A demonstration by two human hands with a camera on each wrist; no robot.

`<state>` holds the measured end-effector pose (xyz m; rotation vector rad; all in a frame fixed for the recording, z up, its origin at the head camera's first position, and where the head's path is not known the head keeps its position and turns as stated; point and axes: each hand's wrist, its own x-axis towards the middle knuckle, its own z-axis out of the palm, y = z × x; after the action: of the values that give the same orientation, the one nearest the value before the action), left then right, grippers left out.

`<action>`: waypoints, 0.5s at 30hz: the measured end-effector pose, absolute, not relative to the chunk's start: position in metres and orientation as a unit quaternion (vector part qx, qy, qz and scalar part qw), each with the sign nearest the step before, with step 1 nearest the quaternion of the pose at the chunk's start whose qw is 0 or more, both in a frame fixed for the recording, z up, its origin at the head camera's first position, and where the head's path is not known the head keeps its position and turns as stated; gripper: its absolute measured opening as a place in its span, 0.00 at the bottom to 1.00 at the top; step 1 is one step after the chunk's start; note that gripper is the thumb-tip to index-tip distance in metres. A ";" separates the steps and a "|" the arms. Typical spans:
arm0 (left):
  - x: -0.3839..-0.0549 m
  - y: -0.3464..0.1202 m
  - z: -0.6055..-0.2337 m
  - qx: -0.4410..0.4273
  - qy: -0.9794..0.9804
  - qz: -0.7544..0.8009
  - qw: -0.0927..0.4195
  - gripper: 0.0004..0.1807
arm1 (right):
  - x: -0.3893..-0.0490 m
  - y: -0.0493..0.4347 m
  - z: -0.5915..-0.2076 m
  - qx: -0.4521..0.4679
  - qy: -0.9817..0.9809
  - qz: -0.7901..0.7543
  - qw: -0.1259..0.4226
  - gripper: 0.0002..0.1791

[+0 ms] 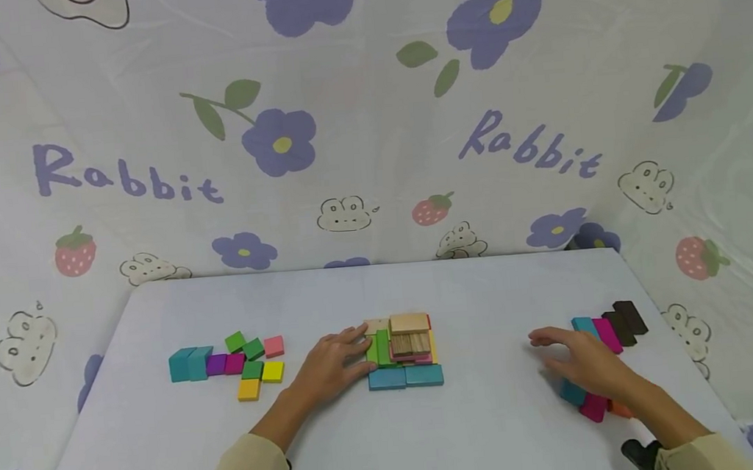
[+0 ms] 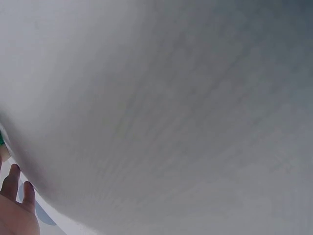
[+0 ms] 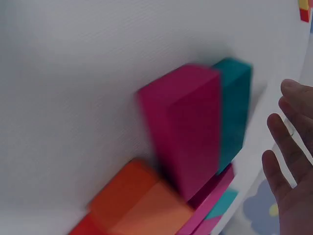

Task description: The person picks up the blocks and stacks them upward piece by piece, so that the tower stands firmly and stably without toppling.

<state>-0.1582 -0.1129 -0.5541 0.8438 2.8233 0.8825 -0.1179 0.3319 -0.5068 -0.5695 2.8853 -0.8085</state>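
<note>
In the head view my left hand (image 1: 333,364) rests against the left side of a low block structure, its fingers extended and touching near the green blocks (image 1: 378,349). Two blue blocks (image 1: 388,379) line the structure's near side. A pale wooden block (image 1: 408,323) lies on top, behind striped brown wooden blocks (image 1: 410,345). Over on the right, my right hand (image 1: 585,360) hovers with nothing held, fingers spread apart. Below it are a teal block (image 1: 572,392), a magenta block (image 1: 593,407) and an orange block (image 3: 146,203), partly hidden by the hand in the head view.
Several small cubes, including a yellow cube (image 1: 272,372) and a pink cube (image 1: 274,346), lie left beside larger teal blocks (image 1: 190,365). Dark brown blocks (image 1: 629,320) lie at the right edge of the white table (image 1: 485,433). A patterned cloth (image 1: 369,140) hangs behind.
</note>
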 end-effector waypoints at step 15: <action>-0.157 -0.113 -0.552 0.274 0.916 0.290 0.039 0.31 | -0.095 0.375 -0.511 -0.166 0.954 -0.240 0.069 0.24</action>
<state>-0.1574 -0.1132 -0.5518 0.8385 2.8084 0.8903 -0.0948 0.3751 -0.5115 -0.4997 2.8725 -0.7234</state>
